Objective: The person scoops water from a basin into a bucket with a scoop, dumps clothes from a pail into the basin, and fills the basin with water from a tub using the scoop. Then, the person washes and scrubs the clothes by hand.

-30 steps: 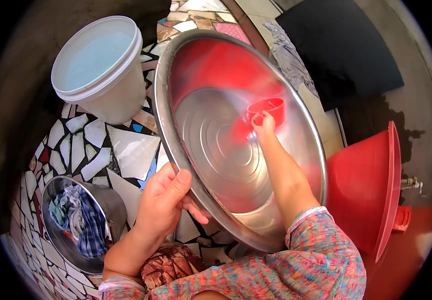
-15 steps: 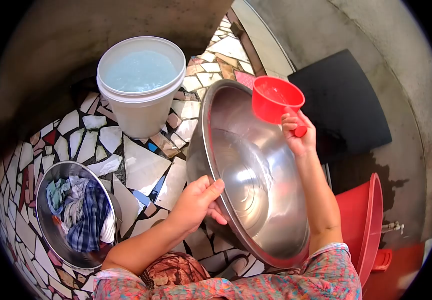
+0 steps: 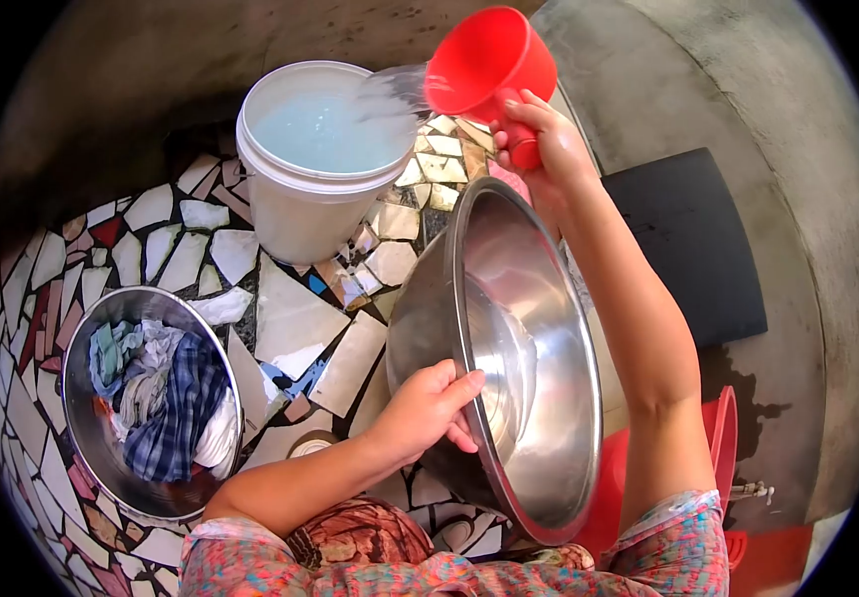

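My left hand [image 3: 437, 410] grips the rim of a large steel basin [image 3: 539, 438], thumb over the edge. The basin is tilted up on its side, its hollow facing right, with a little water low inside. My right hand [image 3: 546, 149] is closed around the handle of a red dipper [image 3: 494, 65], raised high and tipped to the left. Water streams from the dipper's mouth toward the white bucket [image 3: 325, 204], which holds bluish water nearly to the brim.
A steel pot [image 3: 76, 428] of clothes [image 3: 171, 408] stands at left on the broken-tile floor [image 3: 295, 308]. A dark panel [image 3: 688, 249] leans by the right wall. A red tub [image 3: 723, 438] and a small tap [image 3: 751, 492] are at lower right.
My right hand has lifted the dipper up and to the left and tipped it, so water pours out. The basin has tilted more steeply, with my left hand still on its rim.
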Action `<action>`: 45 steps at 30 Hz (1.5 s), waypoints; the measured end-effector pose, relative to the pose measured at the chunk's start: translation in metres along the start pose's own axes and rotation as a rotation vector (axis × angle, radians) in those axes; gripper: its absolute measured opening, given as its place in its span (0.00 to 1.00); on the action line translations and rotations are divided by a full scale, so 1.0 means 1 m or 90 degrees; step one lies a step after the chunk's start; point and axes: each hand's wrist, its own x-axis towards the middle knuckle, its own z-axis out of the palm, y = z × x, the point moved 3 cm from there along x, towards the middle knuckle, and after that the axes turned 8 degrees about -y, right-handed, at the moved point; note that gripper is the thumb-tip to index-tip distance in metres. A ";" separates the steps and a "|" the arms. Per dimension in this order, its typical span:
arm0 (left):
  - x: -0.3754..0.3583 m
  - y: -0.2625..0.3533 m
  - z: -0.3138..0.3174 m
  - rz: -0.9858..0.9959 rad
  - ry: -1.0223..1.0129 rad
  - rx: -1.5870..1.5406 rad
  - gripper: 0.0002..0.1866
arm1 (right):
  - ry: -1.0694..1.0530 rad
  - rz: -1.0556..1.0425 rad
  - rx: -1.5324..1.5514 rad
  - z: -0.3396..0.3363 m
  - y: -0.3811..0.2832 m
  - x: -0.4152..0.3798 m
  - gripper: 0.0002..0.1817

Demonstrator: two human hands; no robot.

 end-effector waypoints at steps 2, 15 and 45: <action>-0.001 0.000 -0.001 -0.002 0.003 0.003 0.14 | -0.011 -0.017 -0.102 0.011 0.006 0.006 0.31; 0.001 0.003 -0.021 0.019 0.135 -0.001 0.17 | 0.193 -0.114 -0.491 -0.090 0.061 -0.041 0.33; 0.041 -0.039 -0.135 0.047 0.456 0.152 0.20 | 0.593 0.234 -0.143 -0.328 0.155 -0.484 0.13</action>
